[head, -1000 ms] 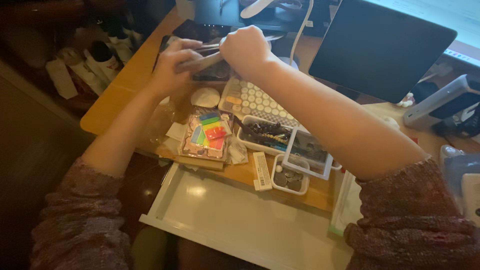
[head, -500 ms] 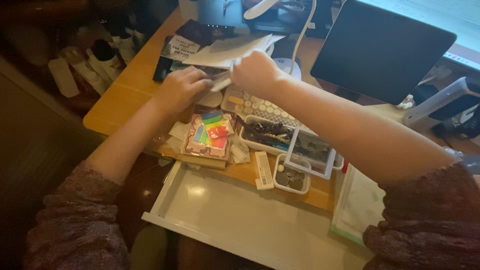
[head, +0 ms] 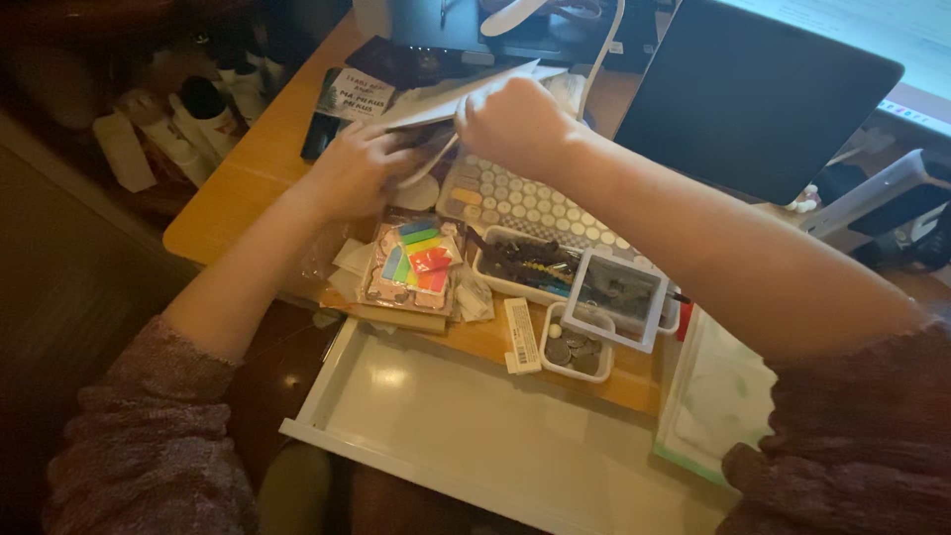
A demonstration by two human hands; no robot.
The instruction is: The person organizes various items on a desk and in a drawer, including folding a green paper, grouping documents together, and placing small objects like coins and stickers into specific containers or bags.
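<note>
Both my hands are raised over the back of a wooden desk (head: 243,168). My right hand (head: 510,124) grips a thin white booklet or stack of papers (head: 446,99), lifted at an angle. My left hand (head: 362,173) is just below it, fingers curled against the underside of the papers and a small white oval object (head: 416,193). Right under my hands lies a white keyboard with round keys (head: 525,203). A pack of colourful sticky tabs (head: 416,260) sits nearer to me.
A white drawer (head: 466,426) stands pulled out below the desk edge. Small trays hold dark bits (head: 520,263) and coins (head: 573,352); a clear box (head: 619,294) rests beside them. A dark monitor (head: 753,89) stands at back right, shoes (head: 188,119) lie on the floor at left.
My hands have come down and towards me from the desk's back. The papers in my right hand have tilted up, and my left hand has gone under them.
</note>
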